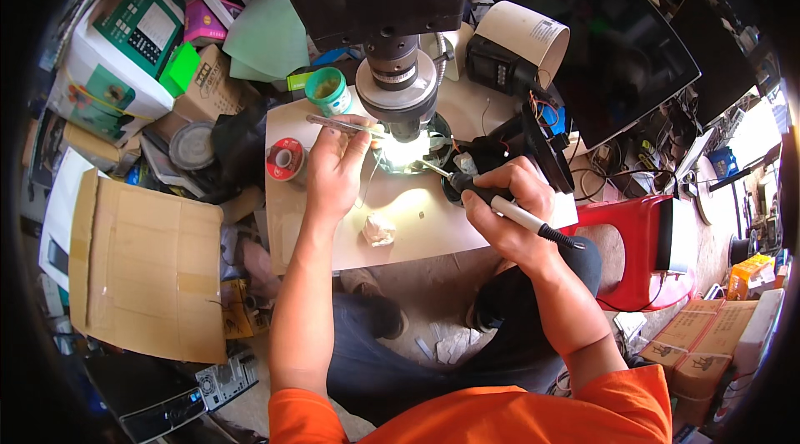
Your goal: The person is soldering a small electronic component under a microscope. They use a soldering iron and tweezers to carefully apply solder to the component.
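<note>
Under the lens of a black microscope (396, 69), bright light falls on a small work spot (402, 156) whose details are washed out. My left hand (335, 169) pinches slim metal tweezers (321, 120), the tips pointing into the glare from the left. From the right, my right hand (512, 198) grips a soldering iron (510, 210) with a white and black handle; its metal tip reaches the edge of the lit spot. Whether either tip touches anything there is hidden by the glare. A red-rimmed solder spool (286, 158) stands left of my left hand.
A green tub of paste (327, 92) is behind my left hand. Crumpled tissue (379, 230) lies on the pale table sheet (433, 235). Cardboard (154, 265) is at left, a red stool (617, 248) at right. A white cylinder (525, 35) and dark screen (600, 44) stand behind.
</note>
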`<state>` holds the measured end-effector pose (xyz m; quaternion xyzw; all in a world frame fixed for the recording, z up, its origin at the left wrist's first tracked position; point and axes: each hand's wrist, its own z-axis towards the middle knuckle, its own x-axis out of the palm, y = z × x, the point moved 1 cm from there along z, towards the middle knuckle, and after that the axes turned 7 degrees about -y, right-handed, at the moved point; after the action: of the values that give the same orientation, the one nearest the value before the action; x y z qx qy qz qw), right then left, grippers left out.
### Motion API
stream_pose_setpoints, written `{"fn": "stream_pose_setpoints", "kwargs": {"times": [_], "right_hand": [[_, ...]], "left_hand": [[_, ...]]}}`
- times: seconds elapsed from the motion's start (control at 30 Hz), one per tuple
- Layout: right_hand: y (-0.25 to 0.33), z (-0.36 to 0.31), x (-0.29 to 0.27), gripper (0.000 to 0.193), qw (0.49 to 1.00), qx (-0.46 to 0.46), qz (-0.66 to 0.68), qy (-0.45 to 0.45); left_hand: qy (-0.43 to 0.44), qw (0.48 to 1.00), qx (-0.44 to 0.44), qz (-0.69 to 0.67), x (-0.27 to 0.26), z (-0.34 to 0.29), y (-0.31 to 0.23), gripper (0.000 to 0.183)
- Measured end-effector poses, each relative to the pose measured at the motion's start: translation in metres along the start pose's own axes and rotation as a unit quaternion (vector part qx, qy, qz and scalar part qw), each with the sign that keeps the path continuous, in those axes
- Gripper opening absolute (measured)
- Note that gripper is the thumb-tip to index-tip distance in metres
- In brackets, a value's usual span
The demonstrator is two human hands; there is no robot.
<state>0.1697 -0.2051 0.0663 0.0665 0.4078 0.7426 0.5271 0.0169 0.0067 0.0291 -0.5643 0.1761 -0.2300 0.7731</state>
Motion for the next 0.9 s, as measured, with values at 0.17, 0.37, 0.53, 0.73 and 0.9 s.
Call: {"fn": "stream_pose_setpoints", "kwargs": {"times": [0.17, 0.37, 0.53, 0.73, 0.9], "right_hand": [[0.001, 0.001, -0.001, 0.017, 1.0, -0.002, -0.005, 0.006], [-0.003, 0.001, -0.001, 0.018, 1.0, -0.007, 0.001, 0.029], [-0.003, -0.002, -0.003, 0.019, 1.0, -0.009, 0.015, 0.02], [-0.001, 0.0, -0.002, 0.02, 1.0, -0.013, 0.011, 0.01], [-0.001, 0.001, -0.001, 0.02, 1.0, -0.011, 0.014, 0.009]], "left_hand": [[0.001, 1.0, -0.001, 0.001, 0.001, 0.0, -0.003, 0.015], [-0.01, 0.999, 0.02, 0.036, -0.003, -0.001, 0.012, 0.014], [-0.023, 1.0, -0.006, 0.01, -0.003, -0.003, 0.015, 0.014], [-0.026, 1.0, -0.015, 0.0, -0.002, -0.001, 0.016, 0.013], [-0.024, 0.999, -0.017, 0.013, -0.005, -0.002, 0.019, 0.017]]}}
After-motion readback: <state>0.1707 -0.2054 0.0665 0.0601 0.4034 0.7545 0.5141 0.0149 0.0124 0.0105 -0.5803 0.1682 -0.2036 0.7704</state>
